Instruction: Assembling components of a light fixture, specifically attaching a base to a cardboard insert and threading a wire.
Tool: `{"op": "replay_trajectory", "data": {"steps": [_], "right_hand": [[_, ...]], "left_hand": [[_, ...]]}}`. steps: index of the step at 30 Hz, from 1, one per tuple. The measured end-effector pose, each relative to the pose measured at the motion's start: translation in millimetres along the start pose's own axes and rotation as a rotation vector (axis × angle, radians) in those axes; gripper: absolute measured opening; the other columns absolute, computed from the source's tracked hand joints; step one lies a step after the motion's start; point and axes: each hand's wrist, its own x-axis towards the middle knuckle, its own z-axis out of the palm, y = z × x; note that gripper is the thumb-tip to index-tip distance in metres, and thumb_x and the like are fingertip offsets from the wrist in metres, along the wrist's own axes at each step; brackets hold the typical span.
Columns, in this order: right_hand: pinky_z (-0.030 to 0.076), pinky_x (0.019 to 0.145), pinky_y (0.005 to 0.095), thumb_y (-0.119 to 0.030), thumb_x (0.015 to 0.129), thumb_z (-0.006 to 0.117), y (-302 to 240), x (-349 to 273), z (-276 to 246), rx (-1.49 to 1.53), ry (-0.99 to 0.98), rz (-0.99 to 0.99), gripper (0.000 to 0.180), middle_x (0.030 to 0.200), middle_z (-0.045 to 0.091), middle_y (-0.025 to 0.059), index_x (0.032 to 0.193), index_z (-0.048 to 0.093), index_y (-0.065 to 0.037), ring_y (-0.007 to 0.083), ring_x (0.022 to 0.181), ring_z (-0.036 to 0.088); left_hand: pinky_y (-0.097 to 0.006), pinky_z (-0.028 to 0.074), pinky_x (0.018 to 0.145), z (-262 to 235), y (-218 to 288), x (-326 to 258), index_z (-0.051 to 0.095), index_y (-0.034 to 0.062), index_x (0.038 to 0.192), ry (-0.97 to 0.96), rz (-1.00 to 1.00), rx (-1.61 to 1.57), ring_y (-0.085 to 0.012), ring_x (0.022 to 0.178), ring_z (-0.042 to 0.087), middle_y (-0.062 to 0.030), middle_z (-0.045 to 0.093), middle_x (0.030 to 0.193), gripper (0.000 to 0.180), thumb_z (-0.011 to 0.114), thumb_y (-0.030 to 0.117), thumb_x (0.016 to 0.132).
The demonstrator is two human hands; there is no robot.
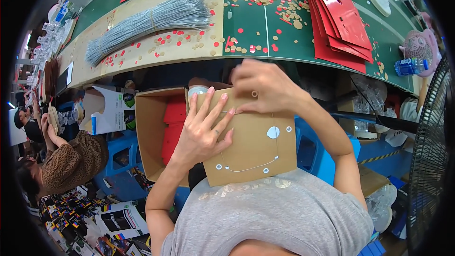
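Note:
A brown cardboard panel (pixel 246 154) lies before me, its near edge against my shirt. It has white-ringed small holes, one larger round hole, and a thin metal wire (pixel 253 167) running in a curve near its lower edge and up the sides. My left hand (pixel 201 130) rests flat on the panel's left part with fingers spread. Over the upper part, my right hand (pixel 265 87) is curled and partly blurred, its thumb and fingers pinched at the wire close to my left fingertips. The pinched end itself is hard to make out.
An open carton (pixel 142 137) with red pieces stands left of the panel. On the green table (pixel 246 14) are a bundle of metal wires (pixel 151 23), red sheets (pixel 336 19) and scattered punched-out discs. A black fan (pixel 429 161) stands at right; a co-worker (pixel 71 161) sits at left.

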Motion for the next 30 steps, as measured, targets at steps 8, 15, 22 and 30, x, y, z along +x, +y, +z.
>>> {"op": "replay_trajectory", "data": {"steps": [8,15,22,30], "right_hand": [[0.042,0.061,0.0369,-0.022,0.066,0.092,24.6,26.3,-3.5,0.326,-0.48,0.437,0.05,0.077,0.053,0.0048,0.075,0.046,-0.003,0.0214,0.067,0.049],[0.05,0.07,0.0352,-0.028,0.068,0.091,12.9,8.7,-5.1,0.285,-0.406,0.53,0.048,0.084,0.062,0.0088,0.091,0.057,-0.004,0.0218,0.078,0.061],[0.051,0.094,0.0321,-0.022,0.089,0.075,-1.1,-71.1,-12.3,0.142,0.37,0.438,0.035,0.112,0.069,0.0111,0.117,0.066,-0.004,0.0194,0.104,0.068],[0.049,0.098,0.0377,-0.037,0.094,0.07,4.6,-183.0,94.8,0.425,0.383,0.846,0.041,0.127,0.069,0.0189,0.122,0.07,-0.008,0.0319,0.115,0.067]], "left_hand": [[-0.069,0.035,0.111,3.5,-7.1,0.9,0.074,0.0032,0.116,0.009,0.073,-0.018,-0.0497,0.138,0.047,-0.0171,0.06,0.141,0.045,0.079,0.019,0.074],[-0.069,0.038,0.109,4.9,-7.4,6.4,0.075,0.0033,0.114,0.046,0.088,-0.012,-0.0497,0.135,0.051,-0.0162,0.064,0.136,0.042,0.077,0.014,0.073],[-0.06,0.041,0.11,8.9,-14.0,3.9,0.076,0.0085,0.116,0.232,-0.068,-0.185,-0.0435,0.127,0.06,-0.015,0.071,0.124,0.045,0.071,0.002,0.072],[-0.058,0.044,0.108,6.5,-16.3,18.5,0.079,0.0183,0.11,0.127,-0.001,-0.063,-0.0367,0.132,0.057,-0.0088,0.068,0.133,0.035,0.078,0.013,0.075]]}}
